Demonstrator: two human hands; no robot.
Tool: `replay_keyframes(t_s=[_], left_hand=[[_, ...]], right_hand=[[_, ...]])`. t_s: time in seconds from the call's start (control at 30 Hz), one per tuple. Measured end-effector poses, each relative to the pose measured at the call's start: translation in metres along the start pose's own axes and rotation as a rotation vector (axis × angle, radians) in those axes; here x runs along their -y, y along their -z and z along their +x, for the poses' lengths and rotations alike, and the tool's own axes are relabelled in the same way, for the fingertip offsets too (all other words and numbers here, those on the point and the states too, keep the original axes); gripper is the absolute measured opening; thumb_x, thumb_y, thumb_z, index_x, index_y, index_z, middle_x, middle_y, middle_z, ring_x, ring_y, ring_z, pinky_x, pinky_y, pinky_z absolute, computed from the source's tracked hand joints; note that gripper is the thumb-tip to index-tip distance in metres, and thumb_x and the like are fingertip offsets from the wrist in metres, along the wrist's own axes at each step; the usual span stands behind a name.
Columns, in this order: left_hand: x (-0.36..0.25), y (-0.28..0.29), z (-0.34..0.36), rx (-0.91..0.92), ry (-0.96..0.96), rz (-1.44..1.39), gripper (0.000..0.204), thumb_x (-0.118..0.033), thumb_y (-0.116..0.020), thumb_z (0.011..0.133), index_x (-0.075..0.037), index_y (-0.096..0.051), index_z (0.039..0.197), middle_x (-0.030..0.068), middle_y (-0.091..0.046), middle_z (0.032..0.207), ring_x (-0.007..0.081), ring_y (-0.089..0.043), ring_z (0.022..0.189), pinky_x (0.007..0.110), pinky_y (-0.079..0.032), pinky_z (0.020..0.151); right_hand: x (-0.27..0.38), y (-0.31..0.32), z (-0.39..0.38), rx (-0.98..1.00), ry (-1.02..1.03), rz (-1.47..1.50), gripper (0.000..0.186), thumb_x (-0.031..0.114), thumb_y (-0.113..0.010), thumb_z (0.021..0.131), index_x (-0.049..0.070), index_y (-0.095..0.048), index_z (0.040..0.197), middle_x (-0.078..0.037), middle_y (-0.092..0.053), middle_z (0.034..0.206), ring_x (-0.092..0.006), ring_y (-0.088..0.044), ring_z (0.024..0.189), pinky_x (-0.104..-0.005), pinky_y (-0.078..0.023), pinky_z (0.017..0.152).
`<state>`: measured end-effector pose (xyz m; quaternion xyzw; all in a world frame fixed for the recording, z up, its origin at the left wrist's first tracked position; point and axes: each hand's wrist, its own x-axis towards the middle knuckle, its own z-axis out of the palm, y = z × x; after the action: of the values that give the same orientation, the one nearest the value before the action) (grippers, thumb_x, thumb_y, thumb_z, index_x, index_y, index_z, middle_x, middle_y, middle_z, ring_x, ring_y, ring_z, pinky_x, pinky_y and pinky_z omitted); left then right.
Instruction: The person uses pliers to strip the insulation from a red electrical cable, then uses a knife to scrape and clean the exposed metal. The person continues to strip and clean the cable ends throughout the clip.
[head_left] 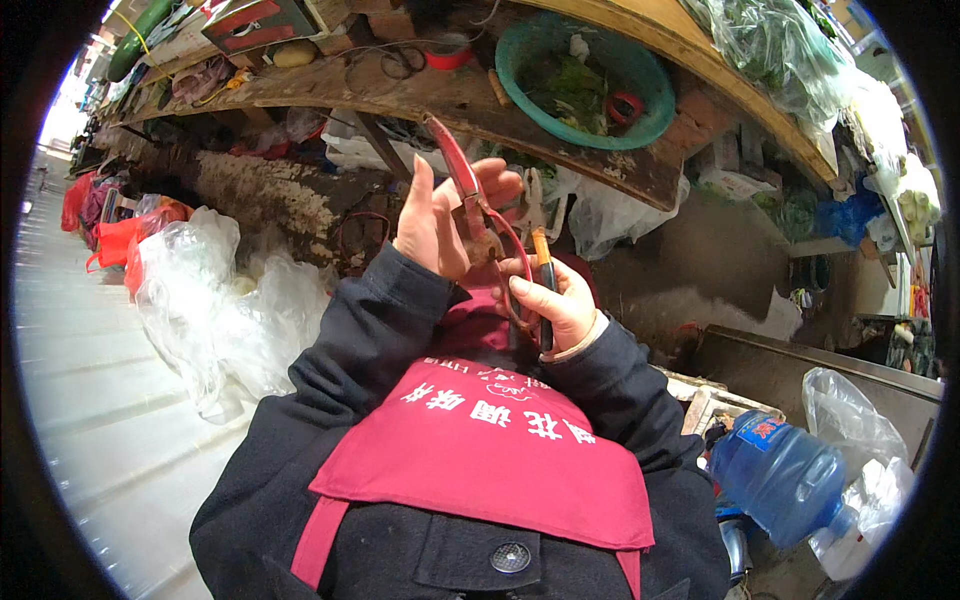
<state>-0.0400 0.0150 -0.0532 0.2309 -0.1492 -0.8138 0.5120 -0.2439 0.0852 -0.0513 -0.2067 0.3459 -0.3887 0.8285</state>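
Observation:
My left hand (pixel 432 222) is raised in front of my apron, palm showing, with the thumb stretched up and the fingers apart. Across its palm and fingers lies a worn red-handled tool (pixel 462 165) that looks like shears, its far end pointing up and left. My right hand (pixel 562 308) is closed around pliers (pixel 543 262) with one orange and one black grip, their metal jaws upward. A curved red handle of the shears-like tool runs down to the right thumb and fingers, so this hand seems to steady both tools.
A wooden bench (pixel 430 95) crosses the far side, bearing a green basin (pixel 520 100) of leafy scraps. Clear plastic bags (pixel 215 310) and red bags (pixel 125 240) are at left. A blue water jug (pixel 780 475) lies on its side at lower right.

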Motion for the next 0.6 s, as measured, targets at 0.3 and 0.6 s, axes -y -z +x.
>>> replay_keyframes(t_s=[0.3, 0.6], left_hand=[[0.033, 0.018, -0.026, 0.059, 0.078, 0.247, 0.042, -0.020, -0.070, 0.102, -0.006, -0.056, 0.140, 0.0114, -0.068, 0.130, 0.0264, -0.069, 0.119, 0.039, -0.061, 0.079], [0.035, 0.018, -0.027, 0.010, 0.087, 0.328, 0.037, -0.008, -0.071, 0.099, -0.003, -0.059, 0.134, 0.0123, -0.072, 0.119, 0.0205, -0.072, 0.096, 0.036, -0.062, 0.076]], right_hand=[[-0.006, 0.015, 0.008, 0.003, 0.072, 0.082, 0.032, 0.013, -0.073, 0.099, 0.003, -0.060, 0.126, -0.016, -0.074, 0.109, -0.0245, -0.075, 0.097, -0.0362, -0.062, 0.086], [-0.009, 0.019, 0.007, 0.061, 0.062, 0.150, 0.037, 0.024, -0.078, 0.097, 0.002, -0.060, 0.122, -0.010, -0.070, 0.104, -0.0223, -0.072, 0.095, -0.0359, -0.061, 0.086]])
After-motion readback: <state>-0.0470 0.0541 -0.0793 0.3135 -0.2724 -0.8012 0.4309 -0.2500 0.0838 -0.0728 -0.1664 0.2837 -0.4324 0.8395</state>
